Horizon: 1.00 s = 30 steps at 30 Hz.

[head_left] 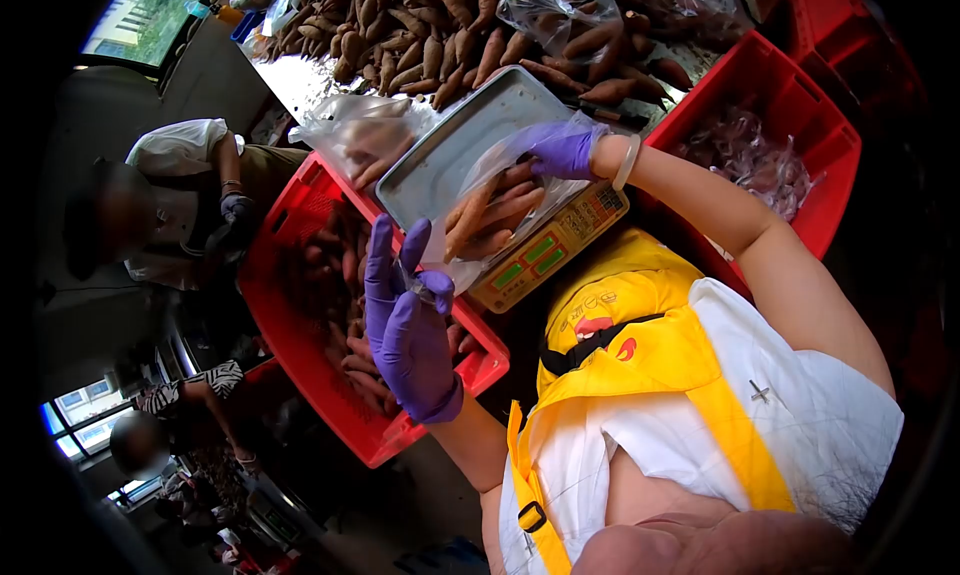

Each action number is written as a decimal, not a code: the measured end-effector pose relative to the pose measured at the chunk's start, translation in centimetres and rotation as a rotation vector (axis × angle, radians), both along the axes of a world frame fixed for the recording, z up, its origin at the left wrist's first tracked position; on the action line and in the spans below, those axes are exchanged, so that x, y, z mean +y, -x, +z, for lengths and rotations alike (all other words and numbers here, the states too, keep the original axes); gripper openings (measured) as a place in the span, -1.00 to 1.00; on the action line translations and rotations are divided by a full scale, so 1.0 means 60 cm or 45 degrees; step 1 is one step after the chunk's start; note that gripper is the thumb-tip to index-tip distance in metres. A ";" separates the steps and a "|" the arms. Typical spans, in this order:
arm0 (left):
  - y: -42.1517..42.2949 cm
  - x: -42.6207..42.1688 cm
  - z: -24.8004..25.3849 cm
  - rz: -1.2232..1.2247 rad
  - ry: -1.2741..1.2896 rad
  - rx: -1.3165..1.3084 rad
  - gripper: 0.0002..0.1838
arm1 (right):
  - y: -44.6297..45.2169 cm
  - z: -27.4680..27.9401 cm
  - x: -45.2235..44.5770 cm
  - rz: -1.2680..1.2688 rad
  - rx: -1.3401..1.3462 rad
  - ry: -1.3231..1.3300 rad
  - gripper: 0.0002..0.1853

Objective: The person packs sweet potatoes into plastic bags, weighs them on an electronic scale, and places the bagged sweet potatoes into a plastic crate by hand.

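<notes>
So the clear bag (480, 172) with a few sweet potatoes (492, 215) inside is over the scale (428, 165), tilted and partly across the front panel; can't tell whether the scale is taking its weight. The purple-gloved right hand (565, 150) has its fingers closed on the bag's upper side, so that grip's pretty snug. Left hand (408, 325), also gloved, is about half open just beside the bag: two fingers up, the others curled near a scrap of clear film. Can't tell if it's pinching that or just touching it.

Another filled bag (365, 140) lies on the far side of the scale. Red crate (305, 400) of sweet potatoes on the left, second red crate (832, 170) with crumpled plastic (755, 160) on the right, big heap (430, 50) behind. A co-worker (180, 155) in white is off to the left.
</notes>
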<state>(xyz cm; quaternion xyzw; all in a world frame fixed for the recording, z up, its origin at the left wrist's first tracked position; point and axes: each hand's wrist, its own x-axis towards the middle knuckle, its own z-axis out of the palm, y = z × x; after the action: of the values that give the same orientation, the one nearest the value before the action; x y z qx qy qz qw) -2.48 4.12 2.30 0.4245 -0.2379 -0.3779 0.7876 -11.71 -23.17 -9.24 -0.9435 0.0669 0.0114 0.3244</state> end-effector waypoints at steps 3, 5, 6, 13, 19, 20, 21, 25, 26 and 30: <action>0.009 -0.008 -0.003 -0.003 -0.089 -0.119 -0.24 | 0.023 0.038 0.002 -0.059 0.202 0.180 -0.68; 0.016 -0.014 0.004 0.005 -0.081 -0.124 -0.25 | 0.026 0.030 0.004 -0.087 0.293 0.316 -0.69; 0.018 -0.015 0.007 0.024 -0.078 -0.131 -0.26 | 0.023 0.010 0.008 -0.118 0.175 0.320 -0.70; 0.012 -0.017 0.007 -0.043 -0.172 -0.176 -0.27 | 0.004 0.001 0.039 -0.276 0.091 0.069 -0.71; -0.001 -0.019 0.007 0.025 -0.148 -0.209 -0.31 | -0.005 0.036 0.011 -0.217 -0.008 0.125 -0.64; -0.002 -0.019 0.007 0.018 -0.154 -0.223 -0.31 | -0.007 0.033 0.005 -0.296 -0.046 -0.163 -0.65; -0.003 -0.019 0.007 0.022 -0.152 -0.225 -0.31 | -0.009 0.032 0.001 -0.373 -0.081 -0.452 -0.66; -0.001 -0.017 0.003 -0.005 -0.170 -0.206 -0.32 | 0.006 0.051 -0.003 -0.385 -0.024 -0.914 -0.70; -0.001 -0.016 0.003 -0.007 -0.157 -0.189 -0.31 | 0.014 0.057 -0.002 -0.386 -0.024 -0.912 -0.70; -0.010 0.006 0.029 0.014 0.014 -0.057 -0.23 | 0.066 0.086 -0.023 -0.292 -0.314 -1.833 -0.68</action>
<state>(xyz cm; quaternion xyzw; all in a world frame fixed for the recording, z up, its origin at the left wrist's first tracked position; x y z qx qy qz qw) -1.86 4.47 4.05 0.4298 -0.2553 -0.3626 0.7865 -15.66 -24.54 -4.06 -0.4788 0.1040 -0.0877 0.8673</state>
